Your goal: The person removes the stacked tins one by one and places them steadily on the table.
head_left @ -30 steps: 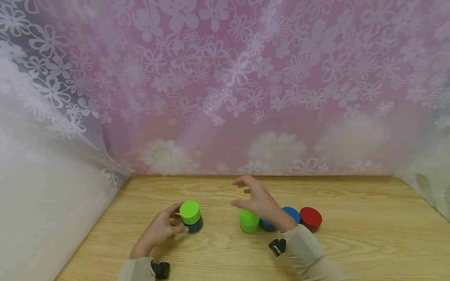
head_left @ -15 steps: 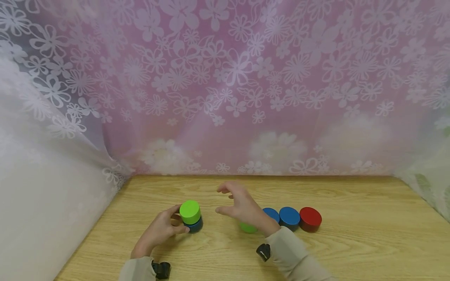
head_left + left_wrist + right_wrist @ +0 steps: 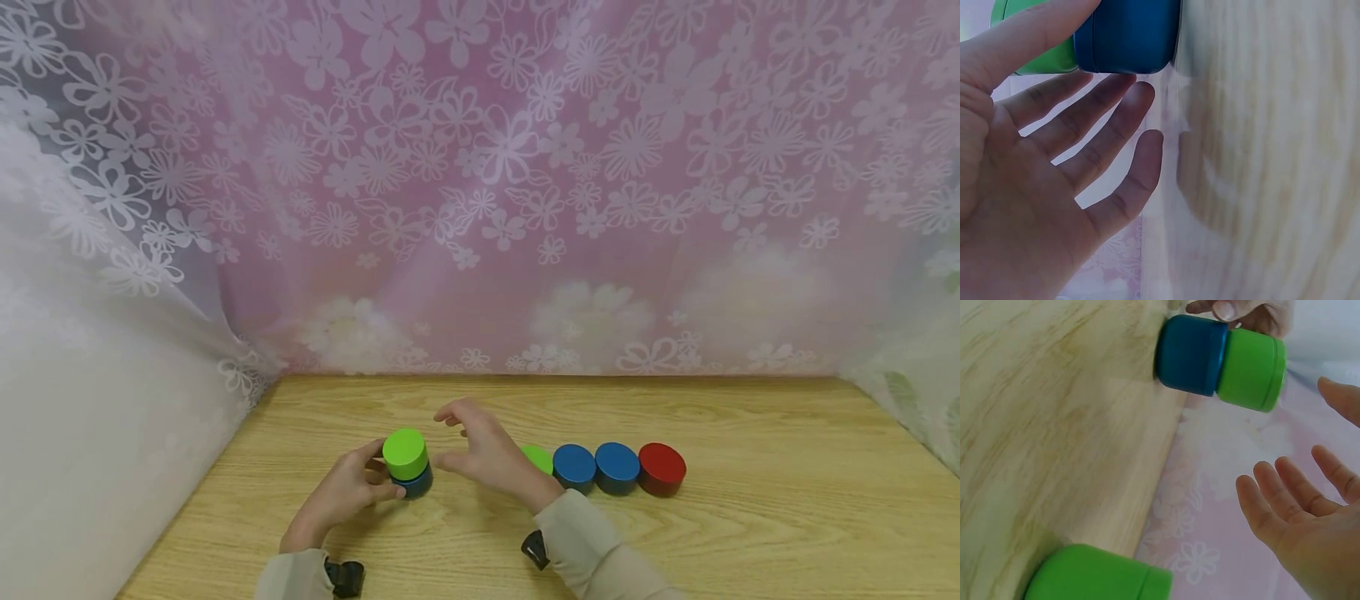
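A green round lidded jar (image 3: 405, 454) stands on top of a blue lidded jar (image 3: 414, 483), both upright on the table. My left hand (image 3: 345, 492) holds this stack from the left. Its thumb lies across the blue jar near the seam between the two in the left wrist view, and the other fingers reach behind. To the right of the stack, my right hand (image 3: 487, 450) is in the air with spread, slightly bent fingers and nothing in it. In the right wrist view, a gap separates that hand from the upper green jar (image 3: 1250, 369).
Right of the stack is a row of similar jars: a green one (image 3: 538, 458) partly hidden by my right hand, a blue one (image 3: 573, 468), another blue one (image 3: 617, 468) and a red one (image 3: 662, 469). A pink floral cloth (image 3: 480, 208) hangs behind the wooden table (image 3: 765, 517).
My right hand has moved left and slightly down, from above the row toward the stack, uncovering the blue jars. The left hand and the stack have stayed in place.
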### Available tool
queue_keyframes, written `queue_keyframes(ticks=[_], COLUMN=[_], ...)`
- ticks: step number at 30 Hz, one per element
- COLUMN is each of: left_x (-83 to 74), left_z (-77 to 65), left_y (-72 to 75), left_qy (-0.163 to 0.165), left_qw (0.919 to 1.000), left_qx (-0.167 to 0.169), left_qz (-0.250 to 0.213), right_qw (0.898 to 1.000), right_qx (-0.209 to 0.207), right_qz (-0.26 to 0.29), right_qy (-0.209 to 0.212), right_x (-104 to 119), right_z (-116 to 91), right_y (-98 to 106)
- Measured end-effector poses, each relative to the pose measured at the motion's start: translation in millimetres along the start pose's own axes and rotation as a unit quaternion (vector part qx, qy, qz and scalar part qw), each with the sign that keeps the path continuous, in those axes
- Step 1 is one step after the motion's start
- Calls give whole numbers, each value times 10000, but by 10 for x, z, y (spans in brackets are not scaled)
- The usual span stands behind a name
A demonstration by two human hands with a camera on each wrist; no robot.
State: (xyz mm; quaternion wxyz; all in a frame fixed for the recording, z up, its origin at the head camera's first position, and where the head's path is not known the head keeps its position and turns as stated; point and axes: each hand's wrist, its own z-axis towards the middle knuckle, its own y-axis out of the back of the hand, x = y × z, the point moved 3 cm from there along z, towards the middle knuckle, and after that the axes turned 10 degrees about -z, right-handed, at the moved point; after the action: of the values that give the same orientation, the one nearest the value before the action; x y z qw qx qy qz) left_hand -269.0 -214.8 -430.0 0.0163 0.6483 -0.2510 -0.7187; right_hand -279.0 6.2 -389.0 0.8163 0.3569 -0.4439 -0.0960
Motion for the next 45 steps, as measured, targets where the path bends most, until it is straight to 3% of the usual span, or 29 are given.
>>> queue_keyframes(ticks=[17, 28, 34, 45], left_x=[-1, 17, 5, -6], left_z=[-5, -2, -2, 6], left_y=[9, 16, 17, 9], left_qy=[-142, -142, -68, -143], left_qw=[9997, 9996, 9997, 9993], left_qx=[136, 120, 169, 172], left_qz=[160, 218, 156, 288], right_qw=[9989, 9993, 9993, 9997], right_qx=[407, 333, 330, -13], right_qz=[46, -191, -58, -71], right_qy=[-226, -16, -141, 229], right_x=[1, 13, 19, 33], right_z=[121, 158, 151, 135], right_y=[-249, -372, -411, -392])
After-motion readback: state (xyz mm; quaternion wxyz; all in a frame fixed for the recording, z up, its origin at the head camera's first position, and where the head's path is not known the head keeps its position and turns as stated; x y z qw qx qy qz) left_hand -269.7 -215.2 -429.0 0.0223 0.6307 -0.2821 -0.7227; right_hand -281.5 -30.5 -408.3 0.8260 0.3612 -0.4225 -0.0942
